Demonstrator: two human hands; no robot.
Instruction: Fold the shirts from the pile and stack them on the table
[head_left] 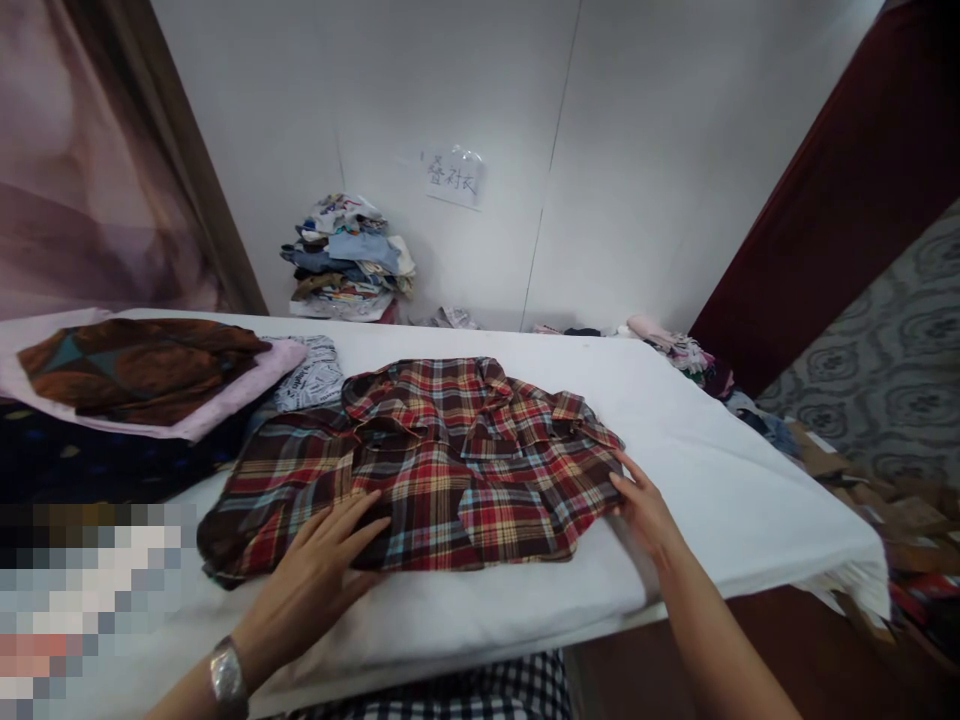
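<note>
A red, brown and blue plaid shirt (442,460) lies spread on the white-covered table (720,470), partly folded, its collar toward the far side. My left hand (319,565) rests flat on the shirt's near left part, fingers stretched out. A watch sits on that wrist. My right hand (643,510) lies at the shirt's right edge, fingers extended and touching the cloth there. Neither hand grips anything.
Folded garments sit at the table's left: a brown patterned one (142,365) on pink cloth, a dark blue one (90,460), a white printed one (311,375). A clothes pile (349,255) stands by the wall under a paper label (454,178). More clothes and cardboard lie right.
</note>
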